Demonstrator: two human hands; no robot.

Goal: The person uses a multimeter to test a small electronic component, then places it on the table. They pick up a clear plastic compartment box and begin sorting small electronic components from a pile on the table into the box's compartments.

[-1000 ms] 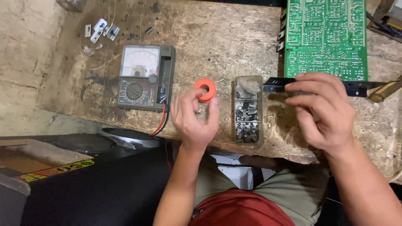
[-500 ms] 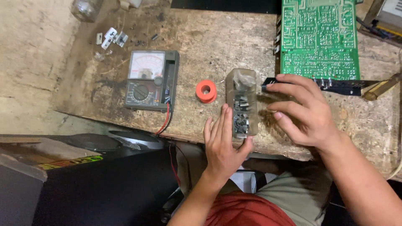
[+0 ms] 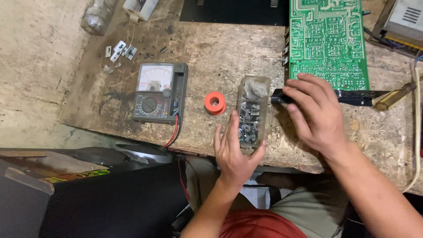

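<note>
While both hands work at the near edge of the wooden bench (image 3: pixel 220 48), the scene reads as follows.

Left hand: the left hand (image 3: pixel 235 152) cups the near end of the clear plastic box (image 3: pixel 252 112), fingers up its left wall and thumb at its right near corner, so it holds the box.

Box place: the box lies at the middle of the bench, near the front edge, just right of the orange ring.

Box axis: its long axis runs from 6 o'clock to 12 o'clock, tilted slightly right at the far end; the near end points at the person.

Box contents: small dark electronic parts fill the near half; a crumpled clear bag sits at the far end.

Right hand: the right hand (image 3: pixel 317 114) lies at 3 o'clock from the box, fingers spread and curved, fingertips on a black bar (image 3: pixel 357 97); whether it grips the bar cannot be told.

Orange ring: the orange ring (image 3: pixel 215 102) lies flat at 9 o'clock from the box, apart from it.

Meter: an analogue multimeter (image 3: pixel 158 92) sits further toward 9 o'clock, a red lead trailing off the front edge.

Circuit board: a green circuit board (image 3: pixel 328 39) lies at 1 o'clock from the box, its near edge against the black bar.
</note>
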